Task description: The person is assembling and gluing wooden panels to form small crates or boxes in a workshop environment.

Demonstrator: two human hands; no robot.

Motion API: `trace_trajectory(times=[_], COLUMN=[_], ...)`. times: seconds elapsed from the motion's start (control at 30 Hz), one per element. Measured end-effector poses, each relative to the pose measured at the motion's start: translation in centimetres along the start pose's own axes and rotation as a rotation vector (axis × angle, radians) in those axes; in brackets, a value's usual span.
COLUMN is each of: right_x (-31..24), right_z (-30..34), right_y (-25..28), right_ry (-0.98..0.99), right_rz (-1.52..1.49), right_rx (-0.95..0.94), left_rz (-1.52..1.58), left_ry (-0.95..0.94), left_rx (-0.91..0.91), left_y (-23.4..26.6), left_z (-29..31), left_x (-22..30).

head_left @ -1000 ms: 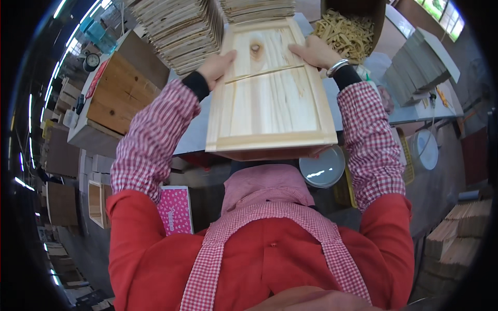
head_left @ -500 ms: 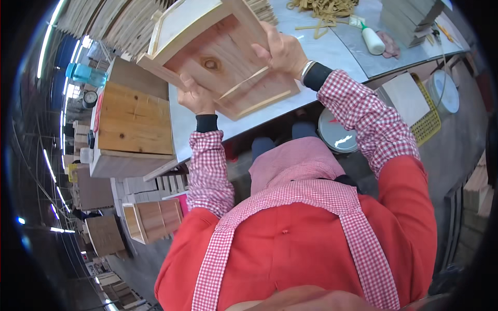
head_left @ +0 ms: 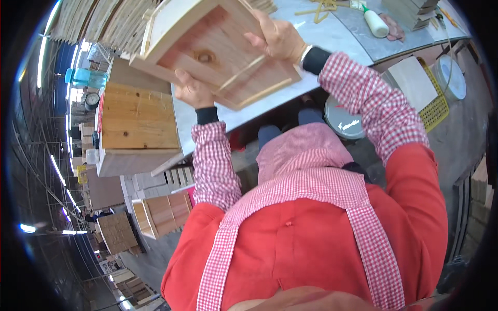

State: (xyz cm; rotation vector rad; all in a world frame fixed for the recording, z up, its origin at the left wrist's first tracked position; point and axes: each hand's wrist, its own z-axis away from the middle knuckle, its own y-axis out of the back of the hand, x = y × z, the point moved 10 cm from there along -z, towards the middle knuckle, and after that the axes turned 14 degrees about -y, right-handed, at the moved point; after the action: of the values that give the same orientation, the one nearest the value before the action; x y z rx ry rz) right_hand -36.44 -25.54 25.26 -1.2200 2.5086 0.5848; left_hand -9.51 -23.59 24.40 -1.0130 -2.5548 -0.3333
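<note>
A pale wooden box (head_left: 220, 44) with a reddish, knotted panel and a thin crossbar is held tilted above the bench. My left hand (head_left: 194, 89) grips its near left edge, thumb resting on the frame. Around the right side, my right hand (head_left: 280, 40) is closed, with its thumb over the edge. The far end of the box runs out of view at the top.
Behind the box lie stacked wooden strips (head_left: 114, 26). A wooden crate (head_left: 137, 116) stands at the left, with a blue bottle (head_left: 88, 76) beyond. On the bench (head_left: 342, 39) sits a white glue bottle (head_left: 376, 23). Below are a lidded bucket (head_left: 342, 122) and a yellow basket (head_left: 436, 111).
My view has shifted, so the bench sits higher in it. The box has moved slightly up and left, still held by both hands.
</note>
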Motion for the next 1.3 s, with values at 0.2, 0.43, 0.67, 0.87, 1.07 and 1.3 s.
trace_trajectory(times=[0.2,0.43,0.67,0.87,1.07,1.3], right_x=[-0.4,-0.1,12.4,16.0,10.1,4.1], right_z=[-1.5,0.9,3.7,5.0,-4.9,4.6], right_y=[1.2,1.1,-2.2,-9.9,-2.3,1.9], right_ry=[-0.021,-0.102,-0.815,-0.96,-0.606,-0.69], right_rz=[-0.025,-0.099,-0.302,-0.286,-0.301,-0.407], right_rx=[-0.004,-0.048,-0.367,-0.726,-0.192,-0.247], left_rz=[0.093,0.074,-0.449,-0.07,0.27,0.109], left_ry=[0.03,0.113,-0.664,-1.016,-0.544,-0.384], left_rx=[0.027,-0.079,-0.192,-0.89,-1.132,-1.175], left_y=[0.0,1.1,2.8,-12.0,-15.8,-15.9], left_z=[-1.0,1.2,-8.6,-10.8,-9.7,-10.1], left_x=[1.2,-1.7,13.5,21.5,18.3,18.4])
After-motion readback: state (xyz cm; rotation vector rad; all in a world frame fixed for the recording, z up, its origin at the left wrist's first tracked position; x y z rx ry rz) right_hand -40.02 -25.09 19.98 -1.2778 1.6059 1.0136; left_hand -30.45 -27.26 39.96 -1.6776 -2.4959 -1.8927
